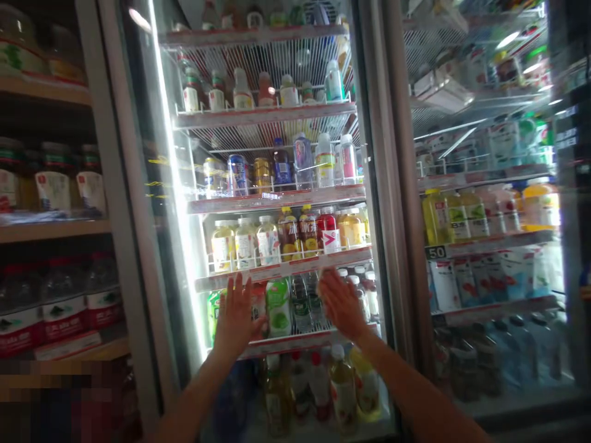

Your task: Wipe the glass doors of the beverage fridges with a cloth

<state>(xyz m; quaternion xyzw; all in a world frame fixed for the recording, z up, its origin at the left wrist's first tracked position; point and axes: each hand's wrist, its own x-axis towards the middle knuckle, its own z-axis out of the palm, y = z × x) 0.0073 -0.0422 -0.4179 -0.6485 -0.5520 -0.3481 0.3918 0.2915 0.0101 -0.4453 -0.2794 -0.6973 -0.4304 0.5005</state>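
Note:
Both my hands are raised in front of a lit, glass-fronted drinks fridge (pixel 283 269). My left hand (pixel 237 317) has its fingers apart and holds nothing. It is before the lower shelf, beside a green-labelled bottle (pixel 278 307). My right hand (pixel 340 306) is stretched flat, a little blurred, near dark-labelled clear bottles (pixel 301 306) and white-capped bottles (pixel 370 294). Whether either palm touches the glass, I cannot tell. Just above my hands stand brown-labelled bottles with yellow caps (pixel 289 234) and a red bottle (pixel 328 231).
To the right, past a metal door frame (pixel 399 184), is a second glass-fronted fridge with drinks and pouches (pixel 446 284). Wooden shelves (pixel 55 231) on the left hold juice bottles (pixel 53 175) and red-labelled water bottles (pixel 62 301). Cans (pixel 237 174) stand on a middle shelf.

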